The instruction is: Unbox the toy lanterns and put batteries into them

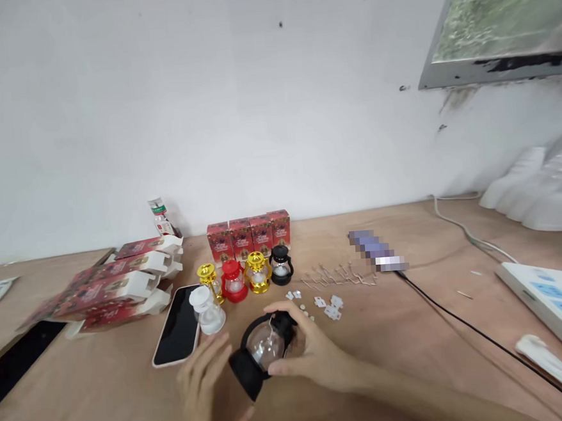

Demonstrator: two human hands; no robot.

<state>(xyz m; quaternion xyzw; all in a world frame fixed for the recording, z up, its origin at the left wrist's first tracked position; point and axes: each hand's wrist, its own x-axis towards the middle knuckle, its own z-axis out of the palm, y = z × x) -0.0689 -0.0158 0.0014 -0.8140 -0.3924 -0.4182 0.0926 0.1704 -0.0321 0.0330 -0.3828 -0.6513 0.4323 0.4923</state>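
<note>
A small black toy lantern (pixel 261 355) with a clear globe lies tilted between my hands near the table's front edge. My right hand (pixel 310 353) wraps round its top end, fingers curled on it. My left hand (pixel 207 385) is beside the lantern's base with fingers spread apart, blurred by motion. Behind them stand a row of little lanterns: gold (pixel 209 279), red (pixel 233 282), gold (pixel 258 272) and black (pixel 281 265). A white lantern (pixel 207 310) lies next to a phone (pixel 179 326).
Several red boxes (pixel 249 234) stand at the wall; flattened red boxes (pixel 108 287) are stacked at the left. Wire hooks (pixel 338 274) and small white tabs (pixel 330 306) lie right of the lanterns. A black cable (pixel 467 326) crosses the wooden table (pixel 417 361) to the right.
</note>
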